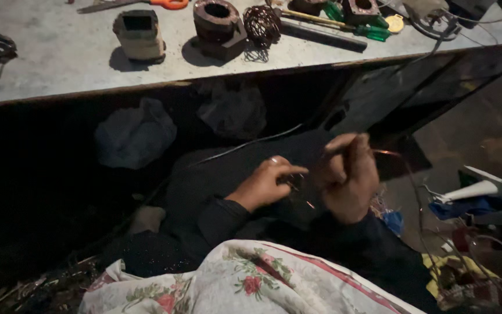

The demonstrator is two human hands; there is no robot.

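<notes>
Grey workbench (pixel 59 64) along the top edge carries a taped coil block (pixel 139 35), a round brown winding (pixel 218 23) and a wire-mesh ball (pixel 261 24) — green-handled screwdrivers (pixel 367 29) beside them. Floral cloth (pixel 245 282) lies at the bottom — crumpled bags (pixel 137 134) under the bench.

A thin copper wire (pixel 391 154) runs between the two hands over the lap, well below the surface; it shows as a fine reddish strand that glints where light catches it. From the top of the right hand (pixel 348 177) it arcs out to the right and drops toward the floor. Between the hands it meets a small dark piece (pixel 295 182), too dim to make out, pinched by the left hand (pixel 265 183).
</notes>
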